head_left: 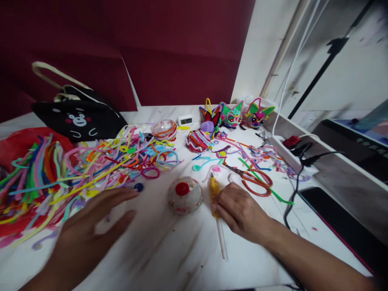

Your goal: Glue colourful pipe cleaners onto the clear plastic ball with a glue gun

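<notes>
My left hand (87,232) hovers over the left part of the table, its fingers apart and nothing held. Near its fingertips is a small dark blue disc (138,187). My right hand (239,210) is wrapped round a yellow glue gun (215,188), whose nozzle points away from me; a clear glue stick (222,238) sticks out of its near end. Between my hands sits a whitish dome (185,202) with a red coil (182,188) on top. Neither hand touches the dome.
Heaps of colourful pipe cleaners (100,161) cover the left. Orange-handled scissors (257,182) lie beyond my right hand, a black phone (339,226) at the right. Finished fuzzy figures (233,116), a striped ball (198,141) and a small display (185,120) stand behind. A power strip (292,153) runs along the right edge.
</notes>
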Action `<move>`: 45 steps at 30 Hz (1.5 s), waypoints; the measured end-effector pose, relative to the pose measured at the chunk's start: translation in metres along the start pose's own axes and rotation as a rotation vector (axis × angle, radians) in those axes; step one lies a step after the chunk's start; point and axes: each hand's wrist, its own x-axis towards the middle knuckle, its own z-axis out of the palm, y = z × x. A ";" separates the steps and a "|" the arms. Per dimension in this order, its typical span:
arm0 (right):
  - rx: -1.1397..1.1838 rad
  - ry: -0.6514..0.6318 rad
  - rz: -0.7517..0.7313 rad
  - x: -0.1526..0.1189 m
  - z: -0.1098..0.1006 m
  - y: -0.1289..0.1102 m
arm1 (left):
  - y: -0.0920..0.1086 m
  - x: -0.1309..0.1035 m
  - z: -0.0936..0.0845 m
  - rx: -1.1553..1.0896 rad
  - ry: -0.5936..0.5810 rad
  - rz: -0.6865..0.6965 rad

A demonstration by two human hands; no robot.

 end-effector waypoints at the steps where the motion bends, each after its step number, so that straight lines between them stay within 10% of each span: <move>1: -0.001 0.003 0.000 0.000 0.000 0.000 | 0.006 0.014 0.015 -0.013 0.002 0.052; 9: 0.007 -0.024 -0.015 0.001 -0.003 -0.003 | 0.030 0.056 0.077 -0.045 0.031 0.340; 45: 0.012 0.002 -0.016 0.005 -0.002 -0.009 | 0.015 0.029 0.102 -0.315 0.059 0.273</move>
